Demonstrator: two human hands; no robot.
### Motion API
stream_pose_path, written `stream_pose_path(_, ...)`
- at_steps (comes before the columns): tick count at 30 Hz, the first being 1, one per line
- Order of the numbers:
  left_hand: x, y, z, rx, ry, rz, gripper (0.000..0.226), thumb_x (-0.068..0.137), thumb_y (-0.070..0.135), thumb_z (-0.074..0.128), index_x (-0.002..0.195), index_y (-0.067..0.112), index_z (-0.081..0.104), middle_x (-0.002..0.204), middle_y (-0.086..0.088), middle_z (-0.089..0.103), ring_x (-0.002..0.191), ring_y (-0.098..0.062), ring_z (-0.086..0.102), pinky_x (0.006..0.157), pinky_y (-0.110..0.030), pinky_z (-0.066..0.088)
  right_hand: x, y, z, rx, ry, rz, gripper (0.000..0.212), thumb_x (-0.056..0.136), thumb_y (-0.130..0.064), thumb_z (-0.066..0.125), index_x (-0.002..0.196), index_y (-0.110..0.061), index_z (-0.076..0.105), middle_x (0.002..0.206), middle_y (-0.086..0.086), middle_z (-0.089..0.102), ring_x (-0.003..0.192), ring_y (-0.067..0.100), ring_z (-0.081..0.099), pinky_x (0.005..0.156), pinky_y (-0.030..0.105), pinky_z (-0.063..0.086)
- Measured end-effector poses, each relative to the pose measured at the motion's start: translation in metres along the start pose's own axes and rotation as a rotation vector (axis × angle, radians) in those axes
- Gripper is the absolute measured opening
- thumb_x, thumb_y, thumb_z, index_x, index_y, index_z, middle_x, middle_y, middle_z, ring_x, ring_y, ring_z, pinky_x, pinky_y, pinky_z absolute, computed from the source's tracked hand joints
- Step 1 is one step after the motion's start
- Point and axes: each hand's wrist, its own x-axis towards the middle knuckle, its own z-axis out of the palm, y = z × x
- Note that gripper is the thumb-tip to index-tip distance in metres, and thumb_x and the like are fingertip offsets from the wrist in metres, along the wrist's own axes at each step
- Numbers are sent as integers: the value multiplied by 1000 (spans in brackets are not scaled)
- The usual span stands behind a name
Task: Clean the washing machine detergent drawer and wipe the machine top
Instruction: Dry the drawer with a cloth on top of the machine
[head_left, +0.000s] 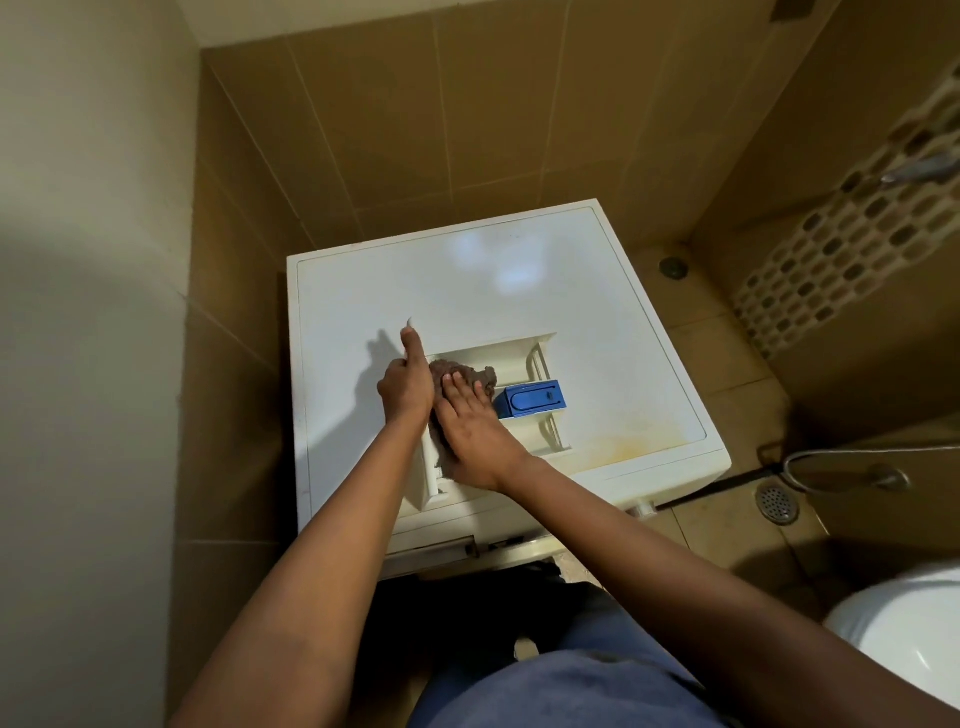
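Two bare forearms reach out to the drawer (519, 358), which lies on the machine top (467, 280). The left hand (408, 387) grips its left wall, thumb up, likely to steady it. The right hand (475, 436), fingers flat, presses a cloth (480, 375) inside it, beside the blue insert (532, 399).

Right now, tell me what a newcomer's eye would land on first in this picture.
First, the white drawer lying on the washing machine top, where the right hand presses a brown cloth into it and the left hand grips its left side. Next, the bright blue insert in the drawer, just right of the cloth, and a yellowish stain on the top's near right corner.
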Motion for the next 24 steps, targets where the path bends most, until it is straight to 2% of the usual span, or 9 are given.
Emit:
stream_pose_path(4, 1, -2, 1, 2, -28, 30, 88, 88, 77, 25, 108, 0, 63, 104, -17, 66, 89, -29, 61, 70, -35, 41, -9, 7, 2, -59, 115, -30, 71, 76, -6, 67, 143, -8, 40, 145, 15, 45, 139, 27, 36, 116, 47, 15)
stream_pose_path(7, 4, -5, 0, -10, -41, 24, 88, 84, 78, 36, 108, -3, 62, 105, -21, 65, 84, -29, 58, 65, -34, 39, -24, 26, 9, -168, 276, -69, 41, 76, -7, 58, 116, -14, 63, 109, 8, 70, 109, 25, 62, 102, 50, 38)
stream_pose_path(9, 5, -6, -1, -28, -36, 14, 81, 85, 76, 40, 106, 1, 61, 98, -16, 62, 93, -31, 60, 70, -34, 41, -27, 31, 7, -231, 270, -13, 34, 76, -11, 53, 108, -13, 63, 97, 7, 68, 99, 28, 62, 100, 48, 40)
stream_pose_path(12, 5, -5, 1, -53, -34, 5, 73, 86, 73, 43, 103, 4, 60, 98, -9, 60, 91, -28, 58, 73, -34, 41, -20, 21, -3, -330, 69, 108, 35, 81, -12, 50, 115, -10, 57, 110, 7, 64, 111, 27, 52, 108, 45, 28)
stream_pose_path(15, 4, -5, 2, -76, -33, 3, 68, 87, 70, 44, 99, 4, 59, 94, -7, 59, 82, -24, 55, 70, -33, 39, -9, 8, -11, -377, -45, 188, 30, 84, -15, 56, 113, -13, 56, 111, 4, 65, 113, 24, 52, 110, 42, 24)
stream_pose_path(21, 1, -4, 1, -87, -18, -8, 67, 88, 69, 44, 98, 4, 59, 99, -10, 61, 83, -25, 55, 68, -33, 38, 2, 4, -22, -553, -111, 84, 21, 86, -12, 57, 106, -17, 53, 96, 1, 67, 96, 23, 62, 98, 39, 29)
stream_pose_path(24, 1, -3, 1, -80, -8, 2, 69, 89, 68, 42, 100, 3, 60, 106, -14, 62, 85, -27, 56, 69, -33, 39, 7, -2, -28, -470, -141, 81, 19, 88, -16, 52, 107, -14, 52, 95, 4, 66, 91, 26, 62, 95, 39, 31)
